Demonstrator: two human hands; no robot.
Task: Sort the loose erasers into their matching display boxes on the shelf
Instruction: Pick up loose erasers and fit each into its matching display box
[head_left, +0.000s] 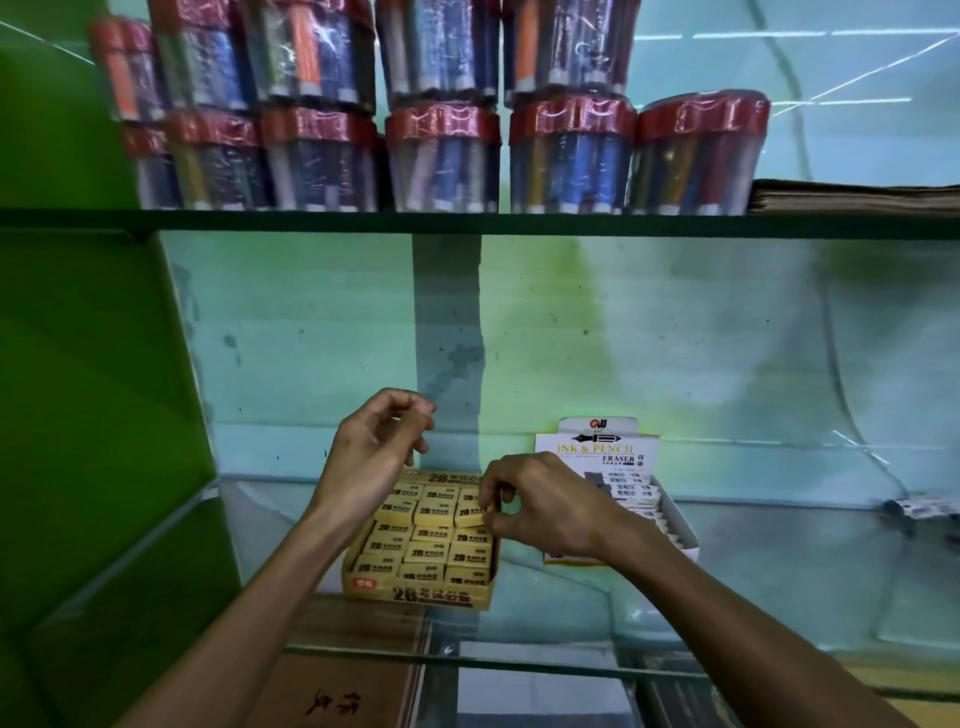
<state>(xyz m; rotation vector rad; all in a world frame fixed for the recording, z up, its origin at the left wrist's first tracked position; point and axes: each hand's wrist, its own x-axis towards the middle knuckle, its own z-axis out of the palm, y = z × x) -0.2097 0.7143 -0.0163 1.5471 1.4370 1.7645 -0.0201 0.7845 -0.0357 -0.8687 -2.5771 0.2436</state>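
Yellow paper-wrapped erasers (431, 512) are sitting in rows inside the yellow cardboard display box (415, 595) near the front edge of the glass shelf (753, 582). The right hand (540, 506) is pinching one eraser at the box's right side. The left hand (374, 441) is hovering above the box's back edge, fingers loosely curled, holding nothing. Just beside it, the white cardboard eraser box (597, 452) is standing.

A glass shelf (753, 571) carries a yellow box (415, 595) of 2B erasers, a white eraser box (685, 535) just beside it, and a small dark-and-white item (922, 506) far right.
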